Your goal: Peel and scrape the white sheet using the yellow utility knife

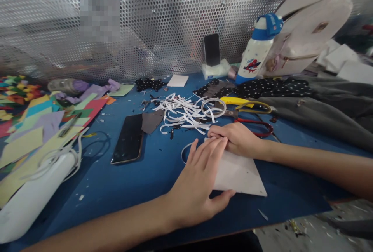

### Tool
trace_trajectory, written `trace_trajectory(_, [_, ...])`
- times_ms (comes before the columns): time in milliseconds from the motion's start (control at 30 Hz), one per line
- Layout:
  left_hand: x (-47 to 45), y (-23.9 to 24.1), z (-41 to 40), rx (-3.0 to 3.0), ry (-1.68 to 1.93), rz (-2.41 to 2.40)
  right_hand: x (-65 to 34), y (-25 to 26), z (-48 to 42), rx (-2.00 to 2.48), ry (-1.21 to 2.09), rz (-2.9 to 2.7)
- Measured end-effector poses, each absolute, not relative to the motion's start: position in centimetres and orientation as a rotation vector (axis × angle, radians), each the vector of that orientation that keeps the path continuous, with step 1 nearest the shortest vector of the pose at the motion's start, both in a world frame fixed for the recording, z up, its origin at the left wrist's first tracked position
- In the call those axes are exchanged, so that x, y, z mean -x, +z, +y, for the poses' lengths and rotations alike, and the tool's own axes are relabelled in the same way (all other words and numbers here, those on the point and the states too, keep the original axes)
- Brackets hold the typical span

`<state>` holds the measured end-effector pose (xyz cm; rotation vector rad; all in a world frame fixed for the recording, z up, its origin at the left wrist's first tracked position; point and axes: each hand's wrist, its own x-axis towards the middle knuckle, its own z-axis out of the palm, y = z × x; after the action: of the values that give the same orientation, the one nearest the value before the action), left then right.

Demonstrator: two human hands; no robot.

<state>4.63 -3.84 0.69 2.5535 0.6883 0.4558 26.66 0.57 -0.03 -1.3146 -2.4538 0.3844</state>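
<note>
A white sheet of paper or thin card lies on the blue tabletop near the front edge. My left hand rests on the sheet's left side, fingers stretched out and thumb apart at the lower edge. At the sheet's far edge my right hand is closed, its curled fingers meeting my left fingertips. What it grips is hidden. A thin curled strip shows to the left of my left fingers. Just beyond the hands is a heap of narrow white paper strips.
Scissors with red and yellow handles and a yellow cutter lie behind my right hand. Leftward are a phone, a white corded device and coloured papers. A bottle, backpack and propped phone stand behind.
</note>
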Motion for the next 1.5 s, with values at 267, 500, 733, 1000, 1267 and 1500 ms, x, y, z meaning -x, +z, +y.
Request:
trace_trajectory(267, [-4.6,0.5,-3.9,-2.569,0.46,0.706,-26.7,-0.1,0.6,1.335,0.389,-2.448])
trace_trajectory(500, [-4.6,0.6,-3.9,-2.559,0.461,0.695,-26.5,0.1,0.3,1.351,0.423,-2.436])
trace_trajectory(733, [-4.3,0.7,-3.8,-2.493,0.432,0.698,-26.8,0.1,0.5,1.314,0.625,-2.333])
trace_trajectory(1000, [-3.4,0.7,-3.3,-2.251,0.638,0.598,-26.8,0.3,0.6,1.179,0.88,-2.04])
trace_trajectory(1267, [-2.9,0.6,-2.1,-2.163,0.663,0.574,-27.2,0.6,0.7,1.098,1.001,-1.907])
trace_trajectory(1500, [-2.4,0.7,-1.4,-2.105,0.675,0.654,-27.4,0.9,0.9,1.123,1.087,-1.75])
